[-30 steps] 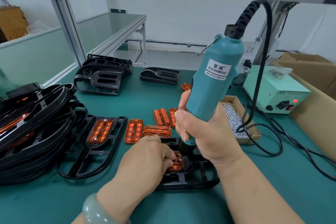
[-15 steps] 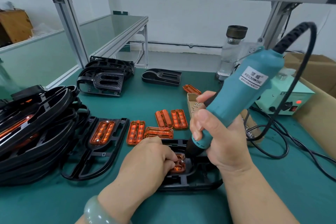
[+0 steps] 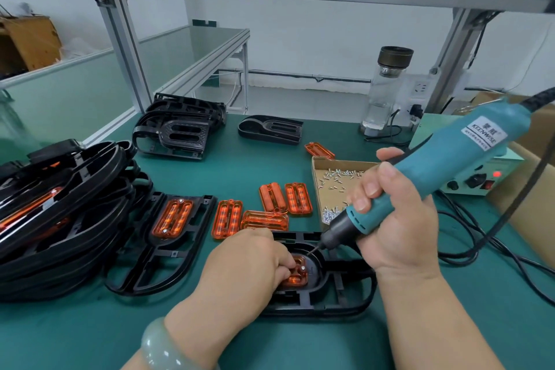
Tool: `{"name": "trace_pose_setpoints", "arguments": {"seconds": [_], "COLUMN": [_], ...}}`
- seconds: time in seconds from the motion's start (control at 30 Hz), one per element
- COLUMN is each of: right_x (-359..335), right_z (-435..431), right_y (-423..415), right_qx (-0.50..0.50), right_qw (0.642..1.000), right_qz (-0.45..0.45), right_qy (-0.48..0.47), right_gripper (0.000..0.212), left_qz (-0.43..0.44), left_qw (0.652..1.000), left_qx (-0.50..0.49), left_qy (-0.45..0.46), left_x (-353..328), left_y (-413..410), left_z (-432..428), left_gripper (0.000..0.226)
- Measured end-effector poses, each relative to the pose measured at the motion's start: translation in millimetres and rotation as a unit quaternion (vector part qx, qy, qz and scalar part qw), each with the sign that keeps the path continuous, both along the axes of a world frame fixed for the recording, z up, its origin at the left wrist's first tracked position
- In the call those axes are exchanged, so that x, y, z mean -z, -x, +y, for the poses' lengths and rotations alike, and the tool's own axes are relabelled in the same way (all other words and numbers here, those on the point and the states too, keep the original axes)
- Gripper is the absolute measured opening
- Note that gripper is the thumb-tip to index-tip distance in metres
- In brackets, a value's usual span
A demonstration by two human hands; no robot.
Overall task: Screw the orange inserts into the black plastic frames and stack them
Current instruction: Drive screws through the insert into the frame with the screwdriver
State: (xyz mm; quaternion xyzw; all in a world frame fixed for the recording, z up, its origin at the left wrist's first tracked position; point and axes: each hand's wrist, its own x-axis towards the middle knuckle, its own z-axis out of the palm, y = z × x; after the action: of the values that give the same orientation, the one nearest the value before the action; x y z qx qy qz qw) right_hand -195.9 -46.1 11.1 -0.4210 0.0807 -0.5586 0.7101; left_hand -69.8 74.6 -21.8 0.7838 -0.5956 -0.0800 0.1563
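Gripping a teal electric screwdriver (image 3: 444,165) in our right hand (image 3: 399,219), fingers wrapped round its barrel, we hold it tilted, its cable end up toward the right edge of the green surface (image 3: 90,333) and its thin bit pointing down and left. We cannot tell whether the bit touches anything. Our left hand (image 3: 249,267), a pale jade bangle (image 3: 162,345) on the wrist, is curled knuckles up, fingertips pressing on a translucent orange insert (image 3: 297,275). That insert sits in the oval pocket of a black plastic frame (image 3: 345,288) lying flat close to the near edge, about mid-width.

Just left of it lies a second black frame (image 3: 162,252) with a fitted orange piece (image 3: 172,218) showing a silvery screw at each end. Against the left edge we see a tall stack of black frames (image 3: 60,219). Four loose orange inserts (image 3: 271,198) lie grouped in the middle of the surface, and a fifth (image 3: 319,150) lies farther back. Beside them an open cardboard tray of small screws (image 3: 333,177) sits behind our right hand. Toward the far edge are two more piles of black parts (image 3: 177,129), a clear glass bottle (image 3: 387,90) and, at the right edge, a pale green power box (image 3: 468,180) with a red light.
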Motion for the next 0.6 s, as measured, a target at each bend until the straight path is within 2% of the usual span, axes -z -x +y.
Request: {"name": "trace_pose_setpoints", "arguments": {"seconds": [0.13, 0.2, 0.4, 0.5, 0.6], "right_x": [0.8, 1.3, 1.8, 2.7, 3.7], "right_z": [-8.2, -12.3, -22.0, -24.5, -24.5], "right_y": [4.8, 7.6, 14.5, 15.3, 13.9], "right_qx": [0.033, 0.036, 0.077, 0.074, 0.065], "right_qw": [0.999, 0.998, 0.995, 0.995, 0.995], "right_qz": [0.000, -0.005, 0.007, 0.006, 0.004], "right_qy": [-0.027, -0.045, -0.063, -0.071, -0.076], "right_gripper": [0.011, 0.010, 0.007, 0.006, 0.007], "left_qz": [-0.043, -0.053, 0.009, 0.007, -0.023], "left_qw": [0.999, 0.999, 0.997, 0.999, 0.998], "left_qx": [0.018, 0.010, 0.008, 0.036, 0.053], "left_qy": [-0.021, -0.003, 0.077, 0.033, -0.027], "left_x": [-9.0, -15.9, -33.3, -31.7, -27.8], "left_y": [-0.5, -0.6, -0.7, 3.4, 11.5], "left_z": [-4.1, -7.6, -49.2, -83.1, -112.5], "left_gripper": [0.025, 0.022, 0.028, 0.036, 0.034]}}
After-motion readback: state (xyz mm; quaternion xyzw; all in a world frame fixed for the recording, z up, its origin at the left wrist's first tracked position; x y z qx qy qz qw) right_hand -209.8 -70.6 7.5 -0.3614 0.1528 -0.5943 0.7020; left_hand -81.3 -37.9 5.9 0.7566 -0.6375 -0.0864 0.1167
